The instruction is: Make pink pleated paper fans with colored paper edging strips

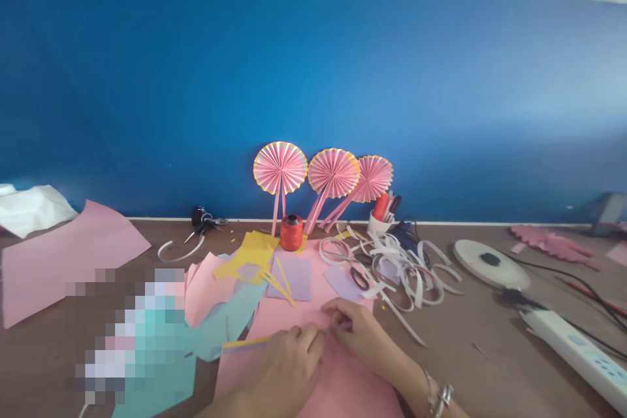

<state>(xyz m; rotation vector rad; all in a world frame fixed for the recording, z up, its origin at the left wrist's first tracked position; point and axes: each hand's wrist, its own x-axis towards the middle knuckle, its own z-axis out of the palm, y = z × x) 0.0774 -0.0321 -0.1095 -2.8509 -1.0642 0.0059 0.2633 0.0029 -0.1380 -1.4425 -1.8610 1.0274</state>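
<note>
A large pink paper sheet (362,379) lies in front of me, a yellow and bluish-purple strip (247,343) along its far edge. My left hand (296,362) is closed on that far edge, fingers pressed together at the strip. Just right of it, my right hand (360,333) is closed in a pinch at the same edge. A bit of purple paper (346,325) shows between its fingers; the fingertips partly hide it. Beyond the hands lie purple paper squares (296,279), thin yellow strips (279,284) and yellow paper (255,253).
Three pleated pink paper fans (280,168) lean on the blue partition (196,78). A red thread spool (291,234), a pen cup (379,223), curled white strips (406,268) and scissors (360,277) stand or lie behind. At right are a white round base (470,258) and power strip (578,353).
</note>
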